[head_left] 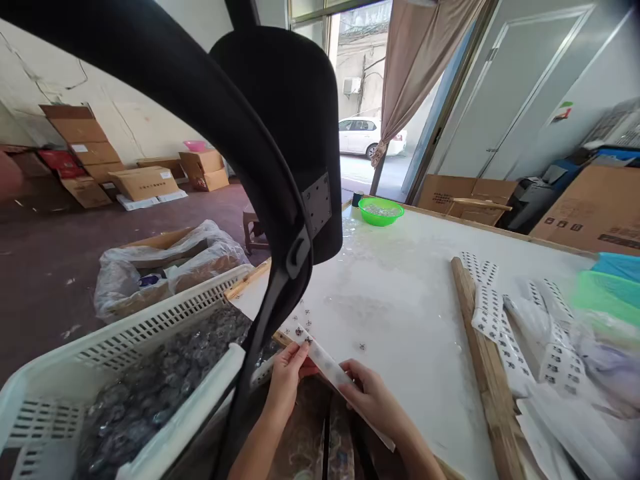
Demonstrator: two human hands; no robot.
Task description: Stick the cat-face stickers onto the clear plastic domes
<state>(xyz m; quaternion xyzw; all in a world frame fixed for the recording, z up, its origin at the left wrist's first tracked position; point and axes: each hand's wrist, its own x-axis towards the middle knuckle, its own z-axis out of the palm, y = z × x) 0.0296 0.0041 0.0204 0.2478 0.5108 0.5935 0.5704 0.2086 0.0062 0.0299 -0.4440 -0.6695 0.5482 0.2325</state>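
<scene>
A long narrow white strip (327, 365) stretches between my two hands at the near edge of the white table (390, 287). My left hand (286, 379) pinches its far end, where small dark pieces (300, 331) show by the fingertips. My right hand (367, 393) grips the strip farther down, fingers closed around it, and its tail hangs toward my body. Several small dark clear-edged pieces (306, 313) lie on the table just beyond my left hand. One loose piece (362, 347) lies apart, ahead of my right hand.
At left a white slatted basket (165, 319) holds many dark clear-wrapped pieces. A green bowl (381, 212) stands at the table's far end. Right of a wooden bar (483, 373) lie printed white strips (513, 347). A black curved strap (260, 140) blocks part of the view.
</scene>
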